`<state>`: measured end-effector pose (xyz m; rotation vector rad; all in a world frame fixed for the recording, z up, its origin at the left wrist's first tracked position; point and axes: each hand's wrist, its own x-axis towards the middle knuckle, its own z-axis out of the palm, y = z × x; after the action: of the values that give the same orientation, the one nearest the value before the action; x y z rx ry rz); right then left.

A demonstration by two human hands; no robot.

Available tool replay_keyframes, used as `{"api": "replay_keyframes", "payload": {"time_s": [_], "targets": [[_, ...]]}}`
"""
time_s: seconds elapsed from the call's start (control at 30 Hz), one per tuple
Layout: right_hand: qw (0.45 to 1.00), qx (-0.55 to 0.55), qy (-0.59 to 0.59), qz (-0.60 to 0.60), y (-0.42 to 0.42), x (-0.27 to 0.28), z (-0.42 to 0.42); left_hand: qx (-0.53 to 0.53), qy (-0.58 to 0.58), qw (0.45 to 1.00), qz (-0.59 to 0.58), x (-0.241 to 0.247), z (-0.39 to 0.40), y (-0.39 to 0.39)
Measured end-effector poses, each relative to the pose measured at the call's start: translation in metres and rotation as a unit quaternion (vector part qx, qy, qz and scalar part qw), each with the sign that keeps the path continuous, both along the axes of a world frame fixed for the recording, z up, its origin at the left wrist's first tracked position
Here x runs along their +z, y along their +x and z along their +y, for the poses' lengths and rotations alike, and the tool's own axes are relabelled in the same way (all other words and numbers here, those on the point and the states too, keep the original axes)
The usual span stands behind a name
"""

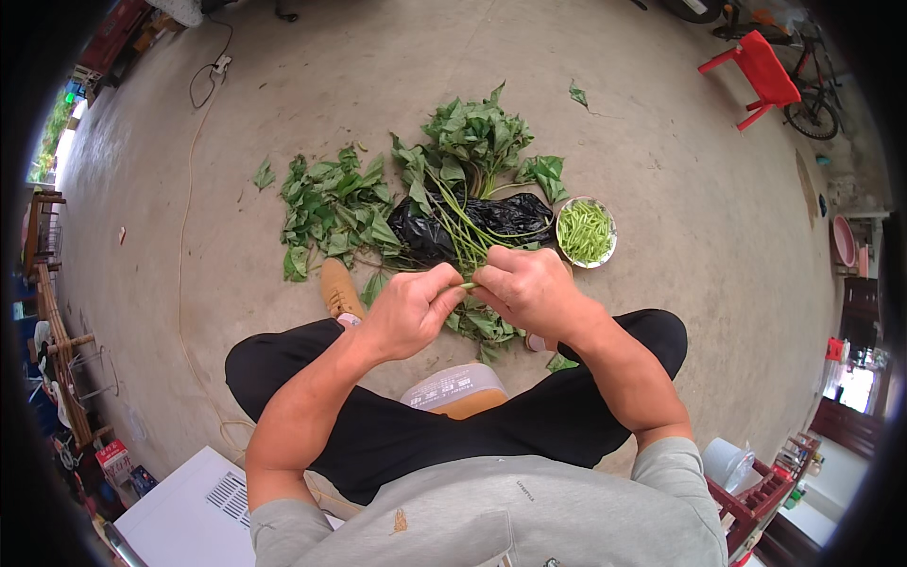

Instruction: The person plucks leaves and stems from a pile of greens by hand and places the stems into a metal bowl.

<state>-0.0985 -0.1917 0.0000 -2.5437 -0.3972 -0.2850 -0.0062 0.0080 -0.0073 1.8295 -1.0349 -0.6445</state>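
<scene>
My left hand (414, 312) and my right hand (531, 290) meet in front of me. Pinched between the fingertips of both is a short piece of green stem (468, 285). Just beyond them, long leafy stems (464, 230), which look like sweet potato greens, lie across a black plastic bag (514, 212). A bundle of leafy tops (478, 131) rests at the bag's far side. Left of the bag spreads a heap of loose leaves (336, 202), and more leaves (485, 322) lie beneath my hands. A round bowl (613, 244) right of the bag holds many short cut green stem pieces (584, 230).
Between my knees is a container (457, 386) bearing writing. A red plastic stool (765, 74) and a bicycle (813, 113) stand at far right. A cable (186, 234) runs along the concrete floor (659, 184) on the left. A white appliance (191, 510) is at lower left.
</scene>
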Motion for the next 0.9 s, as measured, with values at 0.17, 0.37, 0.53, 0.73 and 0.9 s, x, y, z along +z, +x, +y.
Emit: {"api": "replay_keyframes", "payload": {"time_s": [0.17,0.37,0.53,0.73,0.9], "targets": [[0.989,0.005,0.14,0.056,-0.003,0.002,-0.005,-0.02,-0.05,0.987,-0.151,-0.007,0.006,0.003],[0.952,-0.01,0.286,0.108,0.002,0.001,-0.009,-0.014,-0.046,0.995,-0.088,-0.003,0.006,0.001],[0.904,-0.063,0.39,0.163,0.001,-0.001,-0.003,-0.001,-0.047,0.998,-0.033,0.0,0.004,0.0],[0.886,-0.076,0.426,0.163,0.0,-0.005,-0.002,0.004,-0.064,0.997,-0.051,-0.008,0.002,-0.003],[0.889,-0.089,0.429,0.131,0.004,-0.009,-0.002,0.046,-0.041,0.998,-0.017,-0.008,0.002,-0.008]]}}
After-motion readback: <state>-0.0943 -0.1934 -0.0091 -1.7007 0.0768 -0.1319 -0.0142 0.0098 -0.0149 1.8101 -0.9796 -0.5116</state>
